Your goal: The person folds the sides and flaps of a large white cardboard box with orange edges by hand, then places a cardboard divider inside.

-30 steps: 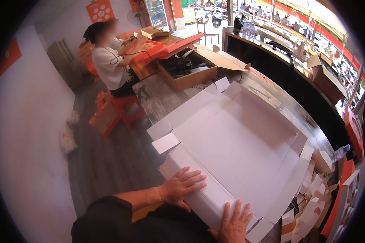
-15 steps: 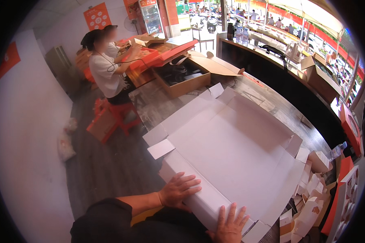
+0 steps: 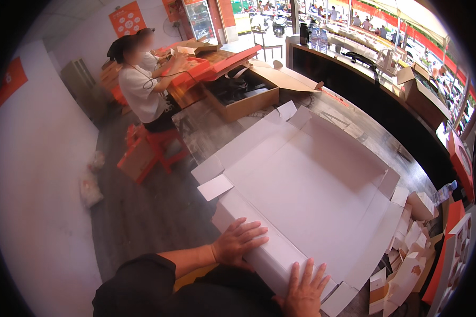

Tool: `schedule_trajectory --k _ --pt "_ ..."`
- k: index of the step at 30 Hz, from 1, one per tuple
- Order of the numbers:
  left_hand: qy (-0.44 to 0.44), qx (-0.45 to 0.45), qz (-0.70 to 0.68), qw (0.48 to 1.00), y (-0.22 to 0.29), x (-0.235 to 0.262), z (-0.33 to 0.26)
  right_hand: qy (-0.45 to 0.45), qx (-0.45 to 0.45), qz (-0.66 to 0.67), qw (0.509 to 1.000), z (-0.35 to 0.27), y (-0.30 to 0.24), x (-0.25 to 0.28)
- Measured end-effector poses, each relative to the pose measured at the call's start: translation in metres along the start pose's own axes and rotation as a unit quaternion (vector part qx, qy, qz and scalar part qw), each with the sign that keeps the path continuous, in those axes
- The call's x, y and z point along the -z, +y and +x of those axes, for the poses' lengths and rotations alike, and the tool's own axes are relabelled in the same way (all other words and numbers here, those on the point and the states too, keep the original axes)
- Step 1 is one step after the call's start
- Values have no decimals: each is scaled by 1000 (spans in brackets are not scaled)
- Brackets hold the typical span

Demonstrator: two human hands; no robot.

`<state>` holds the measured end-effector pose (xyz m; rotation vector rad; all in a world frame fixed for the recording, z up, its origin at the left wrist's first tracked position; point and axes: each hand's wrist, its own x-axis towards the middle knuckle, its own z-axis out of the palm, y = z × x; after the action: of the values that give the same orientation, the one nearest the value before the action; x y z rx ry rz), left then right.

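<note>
A large white cardboard box blank lies spread on the table, partly folded, with flaps and small corner tabs raised along its edges. Along its near side runs a folded wall. My left hand rests on this wall toward its left part, fingers stretched out. Farther right on the same wall lies my right hand, its fingers spread and flat. Neither hand grips around anything. A loose corner tab sticks out at the wall's left end, and another tab at its right end.
An open brown carton with dark contents stands beyond the blank. Two people in white tops work at red boxes. Cardboard pieces pile at the right, beside a plastic bottle. A red stool stands at left.
The whole view has shifted slightly, the scene moving a little to the right. Both my hands stay at the same places on the folded wall.
</note>
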<state>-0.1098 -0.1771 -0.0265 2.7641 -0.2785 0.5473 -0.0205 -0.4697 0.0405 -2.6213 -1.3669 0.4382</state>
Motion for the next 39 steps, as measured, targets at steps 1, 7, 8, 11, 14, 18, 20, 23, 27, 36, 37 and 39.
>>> schedule_trajectory --k 1,7,8,11,14,18,20,23,27,36,37,39 --pt "-3 0 -2 1000 0 2 1 -2 0 1 1000 0 0 1" --pt "-19 4 -12 1000 3 7 3 -6 11 -5 1000 0 2 4" --pt "-23 5 -12 1000 3 8 3 -6 10 -5 1000 0 2 5" --pt "-35 7 -15 999 2 10 3 -7 9 -6 1000 1 2 6" --pt "-35 10 -20 999 1 9 1 -13 8 -6 1000 2 1 5" --pt "-39 12 -14 999 3 10 4 -11 -1 -51 999 1 -4 18" --pt "-42 7 -2 999 4 6 8 -11 -4 -60 998 -1 -1 16" --pt "-67 10 40 997 2 11 3 -35 -4 -30 999 1 10 -4" --pt "-57 18 3 998 6 13 9 -55 -6 -35 998 5 6 5" --pt "-50 -2 41 998 3 12 7 -39 2 -36 999 4 6 7" --pt "-51 -2 42 998 3 13 7 -38 3 -37 999 4 5 7" --pt "-52 0 35 998 4 14 6 -36 4 -41 999 3 4 8"
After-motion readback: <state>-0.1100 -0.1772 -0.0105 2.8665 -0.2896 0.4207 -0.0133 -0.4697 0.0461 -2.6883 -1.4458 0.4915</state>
